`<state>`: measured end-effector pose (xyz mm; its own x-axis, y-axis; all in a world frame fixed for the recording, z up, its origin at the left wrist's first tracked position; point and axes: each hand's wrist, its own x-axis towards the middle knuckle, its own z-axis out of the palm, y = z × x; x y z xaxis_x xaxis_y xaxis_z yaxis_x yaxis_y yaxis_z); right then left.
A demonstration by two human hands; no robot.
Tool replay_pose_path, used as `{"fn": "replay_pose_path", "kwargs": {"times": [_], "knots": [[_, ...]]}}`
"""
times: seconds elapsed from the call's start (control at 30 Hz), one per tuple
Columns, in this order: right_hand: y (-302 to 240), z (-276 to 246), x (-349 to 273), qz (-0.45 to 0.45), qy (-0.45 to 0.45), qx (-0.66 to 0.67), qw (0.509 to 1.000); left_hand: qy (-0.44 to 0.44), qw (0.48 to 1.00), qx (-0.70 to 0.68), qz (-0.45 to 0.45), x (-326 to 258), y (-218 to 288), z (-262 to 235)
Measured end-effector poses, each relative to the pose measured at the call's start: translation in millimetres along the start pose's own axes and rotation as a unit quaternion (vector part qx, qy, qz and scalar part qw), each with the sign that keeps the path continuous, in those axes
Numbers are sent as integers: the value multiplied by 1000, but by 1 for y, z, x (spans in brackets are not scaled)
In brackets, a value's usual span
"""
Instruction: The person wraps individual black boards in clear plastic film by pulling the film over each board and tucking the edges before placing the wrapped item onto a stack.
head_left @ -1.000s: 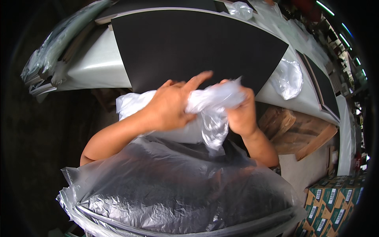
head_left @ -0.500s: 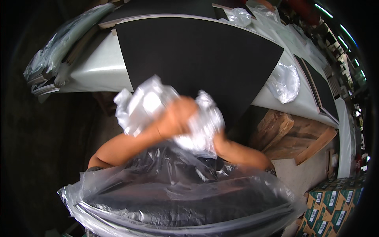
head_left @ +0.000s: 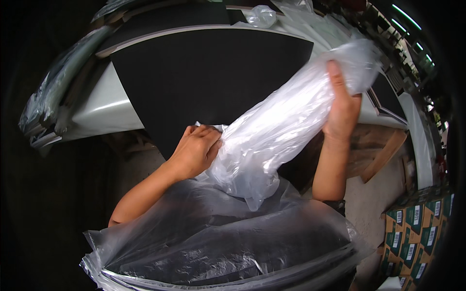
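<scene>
A long bunch of clear plastic film stretches between my two hands, slanting up to the right. My left hand is closed on its lower end, with the fingers curled in. Higher up at the right, my right hand grips the other end with the thumb on top. The film's far end is blurred, and a loose piece hangs from the lower end. Behind it lies a large flat black panel with a pale edge. Closest to me, a clear plastic sheet covers something dark.
Plastic-wrapped panels lie at the far left. A crumpled plastic piece rests beyond the black panel. At the right are a wooden pallet and stacked brown-and-green cartons. White sheeting hangs beneath the panel.
My hands have moved apart, the right one up and to the right. The film, crumpled between them before, is now drawn out lengthwise. The whole view has shifted slightly.
</scene>
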<state>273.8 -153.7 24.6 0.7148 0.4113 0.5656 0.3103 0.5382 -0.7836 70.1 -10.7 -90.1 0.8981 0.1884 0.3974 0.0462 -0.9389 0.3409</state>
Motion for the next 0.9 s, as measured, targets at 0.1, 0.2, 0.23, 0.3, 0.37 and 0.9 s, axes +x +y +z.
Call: {"fn": "replay_pose_path", "kwargs": {"times": [0.1,0.2,0.23,0.3,0.37,0.9], "knots": [[34,29,-47,144,-180,-51,972,86,953,-285,-58,6,2,-14],[69,44,-82,205,-235,34,950,169,896,-396,-109,9,11,-12],[73,48,-88,222,-236,63,944,143,881,-425,-152,3,5,-6],[76,51,-89,281,-240,107,923,171,853,-450,-204,1,2,-4],[77,45,-85,366,-239,132,889,212,807,-509,-214,-5,0,0],[88,38,-95,360,-181,184,896,209,825,-483,-204,-11,0,-9]]}}
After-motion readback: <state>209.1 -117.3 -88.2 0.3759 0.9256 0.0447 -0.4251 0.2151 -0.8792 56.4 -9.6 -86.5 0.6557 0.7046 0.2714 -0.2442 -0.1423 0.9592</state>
